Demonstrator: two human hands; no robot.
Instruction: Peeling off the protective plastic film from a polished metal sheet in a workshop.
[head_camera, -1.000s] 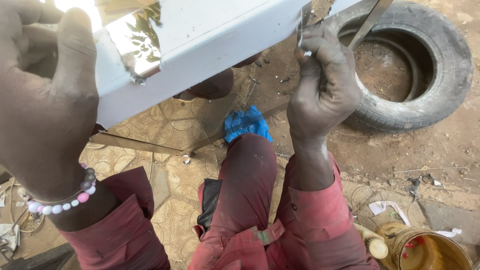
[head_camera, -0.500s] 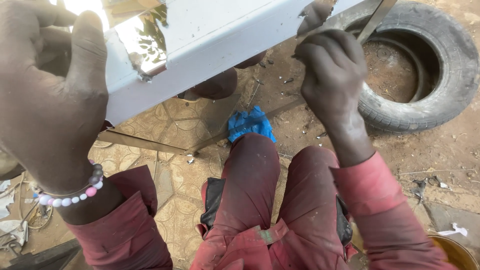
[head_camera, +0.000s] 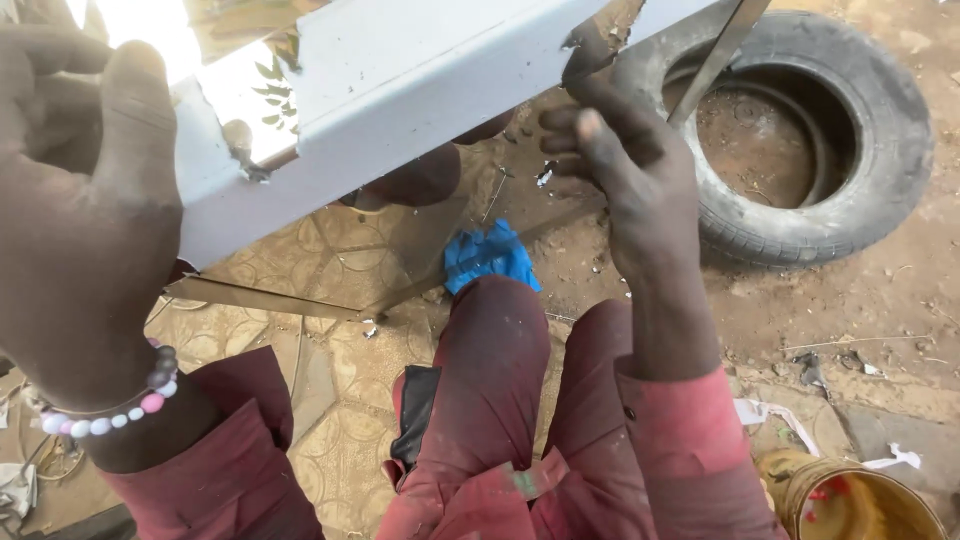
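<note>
The left hand (head_camera: 85, 215) grips the near end of a white metal channel (head_camera: 400, 110), whose long axis rises rightward. The right hand (head_camera: 625, 165), fingers curled, pinches its torn edge beside a thin metal strip (head_camera: 718, 60).

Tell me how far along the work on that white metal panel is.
Done: the white sheet-metal panel already shows a ragged cut-out at its lower edge. In hand: the left hand grips the panel; the right hand holds a thin metal tool at a torn notch. Left: cannot tell.
</note>
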